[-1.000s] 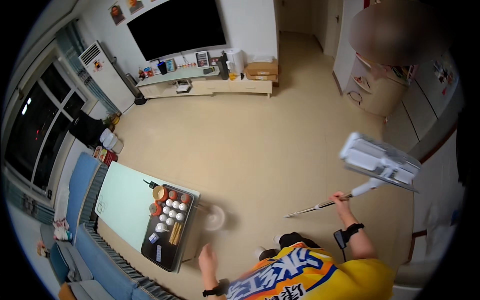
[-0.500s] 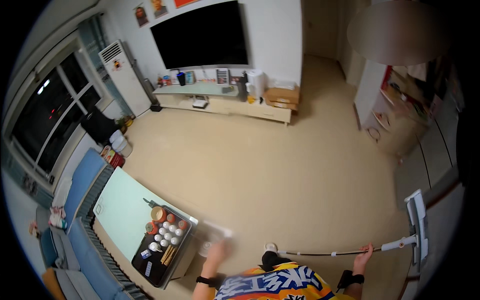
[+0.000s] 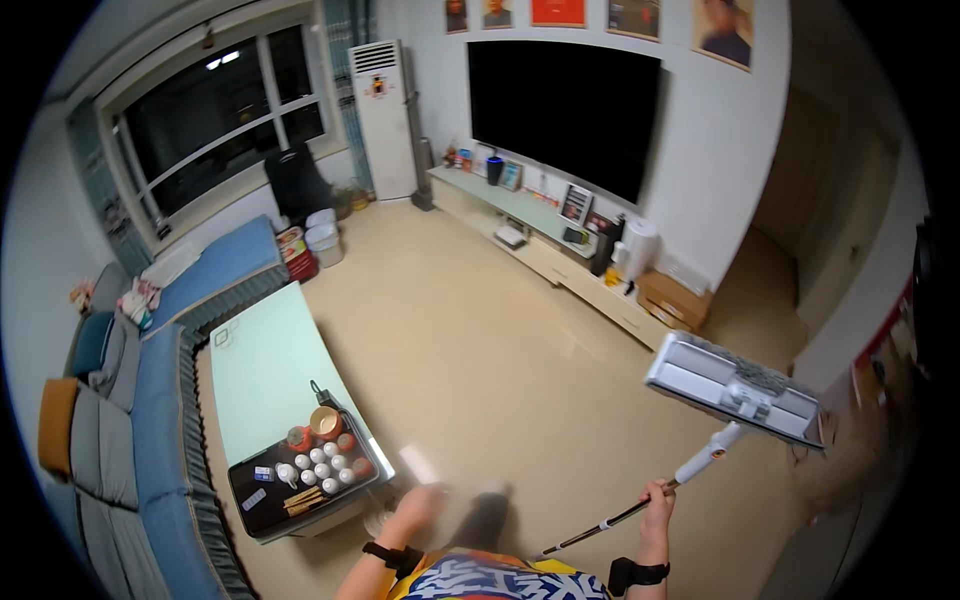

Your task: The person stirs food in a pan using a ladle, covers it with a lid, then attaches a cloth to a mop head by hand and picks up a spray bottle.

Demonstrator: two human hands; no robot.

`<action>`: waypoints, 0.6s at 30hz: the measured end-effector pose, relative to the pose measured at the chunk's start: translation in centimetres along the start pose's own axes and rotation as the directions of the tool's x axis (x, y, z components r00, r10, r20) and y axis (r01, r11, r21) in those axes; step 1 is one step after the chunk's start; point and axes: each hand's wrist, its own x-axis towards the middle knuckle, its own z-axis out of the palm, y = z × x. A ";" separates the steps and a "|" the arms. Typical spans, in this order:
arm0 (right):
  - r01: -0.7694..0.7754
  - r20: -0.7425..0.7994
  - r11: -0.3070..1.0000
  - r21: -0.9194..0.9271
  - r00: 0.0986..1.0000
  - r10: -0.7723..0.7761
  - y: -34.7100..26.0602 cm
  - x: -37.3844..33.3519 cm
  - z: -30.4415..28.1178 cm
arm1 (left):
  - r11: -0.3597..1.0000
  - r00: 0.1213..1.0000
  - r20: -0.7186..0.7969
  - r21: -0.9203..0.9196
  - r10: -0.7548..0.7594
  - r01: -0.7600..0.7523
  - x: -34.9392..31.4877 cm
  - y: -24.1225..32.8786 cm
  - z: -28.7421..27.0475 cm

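Note:
My right hand [image 3: 657, 497] grips the thin pole of a flat mop [image 3: 640, 510], whose wide grey-white head [image 3: 735, 390] is raised off the floor at the right. My left hand [image 3: 418, 503] is blurred near the lower middle and seems to pinch a small white piece, perhaps paper [image 3: 418, 465]. It is close to the near corner of the pale green coffee table [image 3: 262, 365]. A black tea tray [image 3: 300, 478] with several small white cups stands on that end of the table.
A blue and grey sofa [image 3: 150, 400] runs along the left. A long low TV cabinet [image 3: 560, 265] with a large dark screen [image 3: 562, 112] lines the far wall. A white standing air conditioner [image 3: 383, 118] and bins [image 3: 322, 240] are by the window. Beige floor [image 3: 480, 340] fills the middle.
The view has tilted up and turned left. The mop head has risen from low at the right to a raised position. My left hand stays near the table corner.

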 end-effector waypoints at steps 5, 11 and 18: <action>-0.015 0.264 0.989 -0.146 0.963 0.054 0.6 9.3 9.8 | 0.528 0.979 0.183 -0.825 -0.088 0.202 9.1 1.3 -3.9; 0.091 0.491 0.884 -0.458 0.855 0.167 -1.3 17.4 19.5 | 0.690 0.954 0.202 -0.723 0.221 -0.007 22.6 6.5 -7.2; 0.194 0.607 0.900 -0.390 0.789 0.093 -3.7 27.1 25.7 | 0.604 0.722 0.152 -0.677 0.675 -0.421 35.6 22.9 -6.9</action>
